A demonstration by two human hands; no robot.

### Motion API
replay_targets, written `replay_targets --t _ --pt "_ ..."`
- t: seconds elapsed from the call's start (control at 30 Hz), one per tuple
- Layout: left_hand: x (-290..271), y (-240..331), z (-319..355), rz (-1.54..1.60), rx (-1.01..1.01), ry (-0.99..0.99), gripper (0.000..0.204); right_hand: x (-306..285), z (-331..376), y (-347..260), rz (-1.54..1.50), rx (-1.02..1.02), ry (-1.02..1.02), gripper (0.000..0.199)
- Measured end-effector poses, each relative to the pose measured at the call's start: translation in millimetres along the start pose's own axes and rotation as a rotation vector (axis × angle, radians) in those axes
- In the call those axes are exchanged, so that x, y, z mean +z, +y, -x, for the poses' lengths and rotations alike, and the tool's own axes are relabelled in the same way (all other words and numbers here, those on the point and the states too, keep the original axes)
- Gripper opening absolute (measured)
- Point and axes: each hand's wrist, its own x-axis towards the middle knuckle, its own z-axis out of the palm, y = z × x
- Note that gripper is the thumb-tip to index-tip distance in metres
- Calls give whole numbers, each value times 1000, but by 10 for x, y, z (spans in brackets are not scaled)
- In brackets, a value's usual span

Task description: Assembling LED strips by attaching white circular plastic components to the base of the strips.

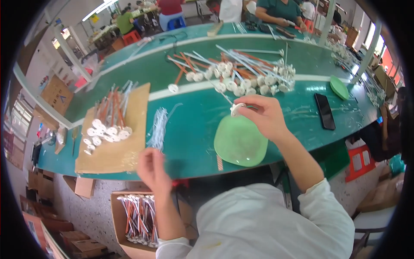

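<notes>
My right hand (265,113) is raised above a green plastic plate (240,144), thumb and fingers pinching a white round disc (236,109). A thin pale stem runs from the disc up and to the left. Lower on the left, at the table's front edge, my left hand (154,170) is curled closed and slightly blurred. Whatever its fingers hold, if anything, cannot be made out. Just beyond it lies a bundle of thin clear-white strips (158,127). To its left, a cardboard sheet (138,101) bears several brown and grey sticks with white discs (105,131).
More disc-ended sticks (241,77) are heaped at the back of the green table (189,125). A black phone (324,111) and a small green dish (339,88) lie right. Below left stands a cardboard box (123,241) of sticks. A co-worker (280,13) sits across.
</notes>
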Motion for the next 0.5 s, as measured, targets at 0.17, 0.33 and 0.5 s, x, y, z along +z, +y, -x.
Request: replay_targets --t 0.17,0.33,0.5 --pt "600 238 648 438 -284 -515 31 125 670 -121 172 -330 110 26" --pt "763 271 831 911 -443 -804 39 222 887 -130 328 -692 108 25" --pt "740 278 941 906 -460 -772 38 254 981 5 389 -856 169 35"
